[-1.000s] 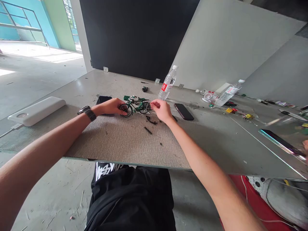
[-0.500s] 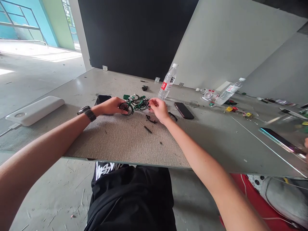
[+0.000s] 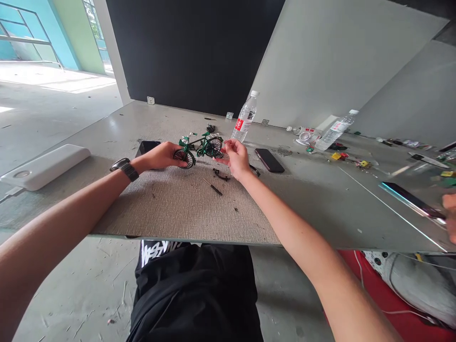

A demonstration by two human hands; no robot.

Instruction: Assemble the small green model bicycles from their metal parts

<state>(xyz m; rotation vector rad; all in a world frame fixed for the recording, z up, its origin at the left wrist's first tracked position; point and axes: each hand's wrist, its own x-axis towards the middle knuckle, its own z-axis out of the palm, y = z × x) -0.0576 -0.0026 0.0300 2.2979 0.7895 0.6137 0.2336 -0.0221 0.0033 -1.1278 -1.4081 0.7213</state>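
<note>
A green and black model bicycle [image 3: 199,146] stands over the table, its handlebar on the left and its saddle on top. Around its front wheel, my left hand [image 3: 166,155] is closed and holds it. My right hand [image 3: 238,160] is beside the rear wheel, its thumb and fingers apart; whether it touches the wheel I cannot tell. Below the bicycle lies a curved black part [image 3: 221,175]. A small screwdriver [image 3: 215,190] rests nearer me. Another curved black part [image 3: 254,170] is partly hidden by my right hand.
A water bottle [image 3: 245,118] stands behind my right hand, and a phone [image 3: 270,160] lies to the right. Another phone [image 3: 147,148] is behind my left hand. At far left is a white power bank [image 3: 46,166]. Another person's hand [image 3: 449,216] shows at the right edge.
The bicycle has turned more upright, so its saddle and rear wheel show more clearly. My right hand's fingers have spread and shifted slightly from the rear wheel. The view has moved a little.
</note>
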